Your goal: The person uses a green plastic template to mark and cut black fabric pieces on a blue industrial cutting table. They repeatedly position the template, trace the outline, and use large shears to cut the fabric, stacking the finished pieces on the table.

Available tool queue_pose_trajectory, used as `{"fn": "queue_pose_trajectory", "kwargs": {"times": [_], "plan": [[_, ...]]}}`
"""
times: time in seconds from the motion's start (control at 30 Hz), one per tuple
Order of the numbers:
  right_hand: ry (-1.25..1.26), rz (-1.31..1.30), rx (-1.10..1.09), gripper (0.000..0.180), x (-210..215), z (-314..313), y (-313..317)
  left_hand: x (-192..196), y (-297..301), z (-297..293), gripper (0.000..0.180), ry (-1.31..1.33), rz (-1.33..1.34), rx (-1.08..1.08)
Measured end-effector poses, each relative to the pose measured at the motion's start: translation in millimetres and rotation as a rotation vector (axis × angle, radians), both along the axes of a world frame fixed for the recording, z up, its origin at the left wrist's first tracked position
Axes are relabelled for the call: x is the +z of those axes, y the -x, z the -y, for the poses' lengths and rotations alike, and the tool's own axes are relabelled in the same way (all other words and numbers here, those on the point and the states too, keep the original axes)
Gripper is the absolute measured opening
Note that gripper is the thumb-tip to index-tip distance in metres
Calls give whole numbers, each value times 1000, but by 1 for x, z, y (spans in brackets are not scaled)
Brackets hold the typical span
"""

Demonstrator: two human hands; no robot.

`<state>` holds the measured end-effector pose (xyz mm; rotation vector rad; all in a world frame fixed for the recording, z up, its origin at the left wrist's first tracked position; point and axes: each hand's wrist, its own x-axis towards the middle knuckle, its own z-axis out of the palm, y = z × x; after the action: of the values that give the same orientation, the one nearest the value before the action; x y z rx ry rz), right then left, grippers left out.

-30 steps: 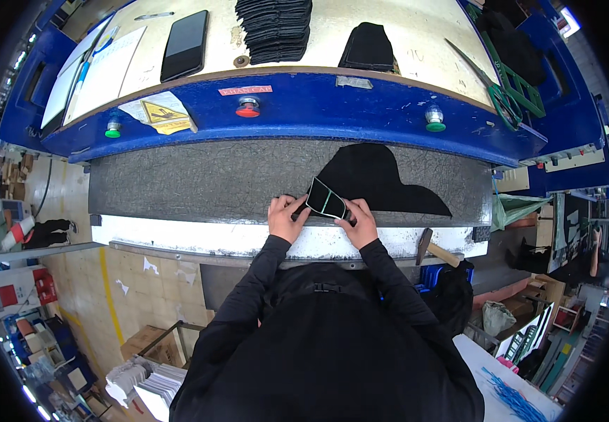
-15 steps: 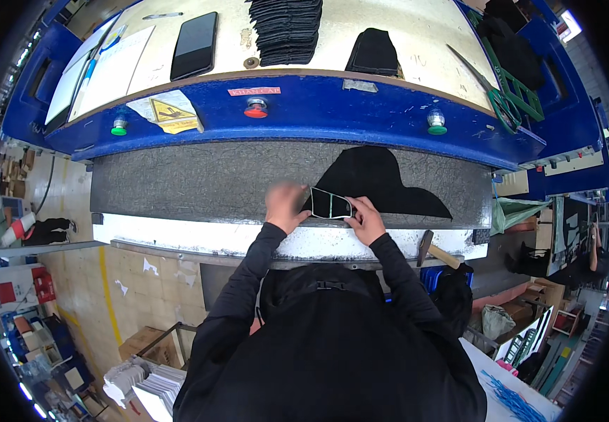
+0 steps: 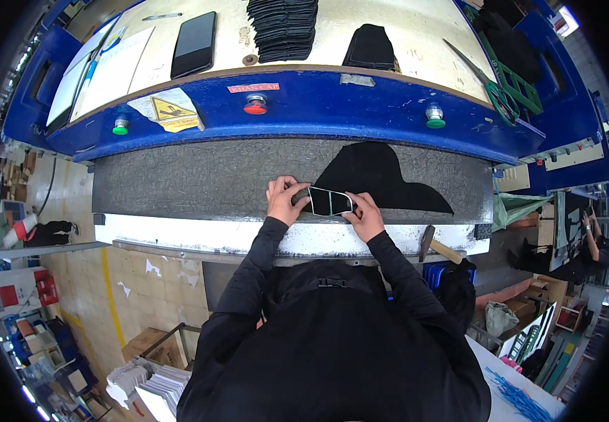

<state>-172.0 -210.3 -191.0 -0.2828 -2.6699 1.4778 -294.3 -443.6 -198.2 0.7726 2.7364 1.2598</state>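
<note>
Your left hand (image 3: 285,200) grips the left end of a light-edged outline frame (image 3: 330,202) between thumb and fingers; your right hand (image 3: 366,216) pinches the right end in the same way. The frame sits between them at the near left part of the black sheet (image 3: 375,176), above the dark pad (image 3: 192,176). Whether its underside touches the sheet cannot be told from this view.

The step in hand is judged to be positioning the frame. Set it down level, both ends together, so that one side does not drag the sheet into a crease. Check that the whole outline has black material under it, as the near edge looks close. Hold your fingertips on the outer sides, clear of the rim's underside. The hammer (image 3: 446,254) lies apart, to the right.
</note>
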Motion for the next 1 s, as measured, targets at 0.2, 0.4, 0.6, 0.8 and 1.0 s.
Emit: {"fn": "queue_pose_trajectory", "kwargs": {"times": [0.2, 0.4, 0.6, 0.8, 1.0], "plan": [[-113, -37, -140, 60, -8, 23, -10, 6, 29, -30, 39, 13, -77, -110], [-63, -3, -156, 63, -13, 26, -14, -4, 37, -35, 45, 85, 46, -159], [-5, 22, -59, 63, -10, 15, -14, -11, 39, -37, 48, 66, 62, -158], [6, 36, -113, 62, -9, 21, -13, -11, 41, -39, 51, 100, 80, -149], [-1, 7, -31, 58, -12, 11, -13, -11, 37, -38, 44, 91, 50, -134]]}}
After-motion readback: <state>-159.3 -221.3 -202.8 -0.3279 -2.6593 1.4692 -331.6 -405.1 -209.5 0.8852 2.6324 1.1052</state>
